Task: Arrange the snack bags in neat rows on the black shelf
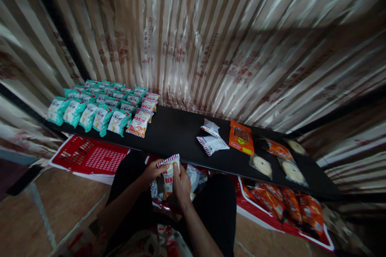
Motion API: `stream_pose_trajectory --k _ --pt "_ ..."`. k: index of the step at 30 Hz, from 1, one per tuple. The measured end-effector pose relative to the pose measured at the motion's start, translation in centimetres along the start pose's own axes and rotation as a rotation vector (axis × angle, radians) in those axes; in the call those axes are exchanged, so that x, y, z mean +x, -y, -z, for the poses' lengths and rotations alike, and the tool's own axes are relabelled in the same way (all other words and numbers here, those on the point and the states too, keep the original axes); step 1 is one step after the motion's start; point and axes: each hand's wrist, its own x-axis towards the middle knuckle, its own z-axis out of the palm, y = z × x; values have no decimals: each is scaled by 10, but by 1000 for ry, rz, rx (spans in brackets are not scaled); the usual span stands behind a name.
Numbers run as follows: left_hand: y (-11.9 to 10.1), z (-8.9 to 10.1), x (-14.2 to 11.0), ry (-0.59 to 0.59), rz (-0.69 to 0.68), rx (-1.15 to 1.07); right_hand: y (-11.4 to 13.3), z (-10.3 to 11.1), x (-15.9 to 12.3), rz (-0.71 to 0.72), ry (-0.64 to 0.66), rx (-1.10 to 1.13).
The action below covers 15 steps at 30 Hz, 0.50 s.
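Between my knees I hold a small snack bag [169, 176] with a red, white and blue striped edge. My left hand [153, 172] grips its left side, and my right hand [181, 182] is closed on its right side with the thumb on the front. Below the bag, a red basket holds more snack bags [194, 174], partly hidden by my hands. On the black shelf [177, 128], a row of striped-edge bags [139, 122] stands at left. Two more striped-edge bags [212, 144] lie loosely right of centre, with their pale backs up.
Rows of teal snack bags [101, 117] fill the shelf's left end. Orange packets [241, 136] and round pale wrapped items [261, 166] lie at right. Red baskets [105, 158] sit under the shelf; the right one holds orange packets [291, 204]. A printed curtain [193, 48] hangs behind.
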Motion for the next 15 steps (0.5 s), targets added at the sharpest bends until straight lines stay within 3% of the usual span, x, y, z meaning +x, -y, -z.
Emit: stream_pose_trajectory --k 5,10,15 --pt "7 -14 -3 -42 -43 -124 -1 -2 0 -47 -4 23" --pt "24 -20 1 -166 -49 -158 -4 -3 1 -78 -27 85" --pt "38 -19 5 -163 -112 -150 -4 -5 2 -119 4 115"
